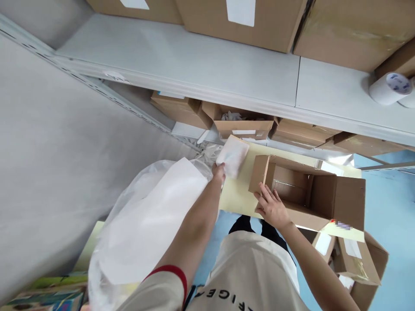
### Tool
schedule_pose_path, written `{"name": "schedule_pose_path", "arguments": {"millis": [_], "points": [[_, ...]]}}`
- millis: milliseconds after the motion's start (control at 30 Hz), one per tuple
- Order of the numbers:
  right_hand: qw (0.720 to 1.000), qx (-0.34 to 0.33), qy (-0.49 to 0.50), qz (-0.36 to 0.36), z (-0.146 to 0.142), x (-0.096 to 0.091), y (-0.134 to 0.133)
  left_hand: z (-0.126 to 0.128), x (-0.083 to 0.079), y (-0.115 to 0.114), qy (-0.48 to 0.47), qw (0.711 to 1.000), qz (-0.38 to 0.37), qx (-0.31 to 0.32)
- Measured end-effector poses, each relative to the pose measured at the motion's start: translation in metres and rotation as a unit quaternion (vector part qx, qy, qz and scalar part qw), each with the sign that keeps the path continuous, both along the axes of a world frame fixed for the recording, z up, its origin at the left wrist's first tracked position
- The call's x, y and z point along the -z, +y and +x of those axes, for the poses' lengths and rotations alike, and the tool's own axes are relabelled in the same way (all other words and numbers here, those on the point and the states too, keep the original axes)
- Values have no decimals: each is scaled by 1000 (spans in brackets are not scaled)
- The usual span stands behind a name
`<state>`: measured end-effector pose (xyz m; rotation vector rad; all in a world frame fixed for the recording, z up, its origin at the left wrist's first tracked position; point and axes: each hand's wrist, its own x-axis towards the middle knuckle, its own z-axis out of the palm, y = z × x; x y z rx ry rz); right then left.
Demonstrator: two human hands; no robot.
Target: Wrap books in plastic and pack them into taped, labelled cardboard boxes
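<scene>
My left hand (pixel 219 172) is closed on a small white soft packet (pixel 233 156), held above a pale yellow surface (pixel 235 194). My right hand (pixel 271 206) rests with fingers spread on the near flap of an open brown cardboard box (pixel 324 198) that sits on that surface. The box looks empty inside. A large clear plastic bag with a white sheet in it (pixel 145 224) bulges under my left forearm.
A grey metal shelf (pixel 201 65) runs across the top with big cartons on it and a roll of tape (pixel 389 88) at the right. Open cartons (pixel 243 125) sit under the shelf. More cartons (pixel 356 259) stand on the blue floor at the right.
</scene>
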<state>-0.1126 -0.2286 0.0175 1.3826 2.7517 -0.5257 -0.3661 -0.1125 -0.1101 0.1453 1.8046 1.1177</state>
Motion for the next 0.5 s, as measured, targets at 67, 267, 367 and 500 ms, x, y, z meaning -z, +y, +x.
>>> {"name": "schedule_pose_path", "arguments": {"millis": [67,267,367,500], "points": [[1000,-2,7,-1,1,2,0,1,-15,-1,11,999,27,-16],[1000,-17,14,-1,-2,4,4,7,-82,-13,71,986,142,-46],[999,-27,26,18,4,-9,5,8,-121,-18,94,976,191,-47],[989,69,54,121,58,-38,-5,0,-173,-18,174,933,310,-51]]}}
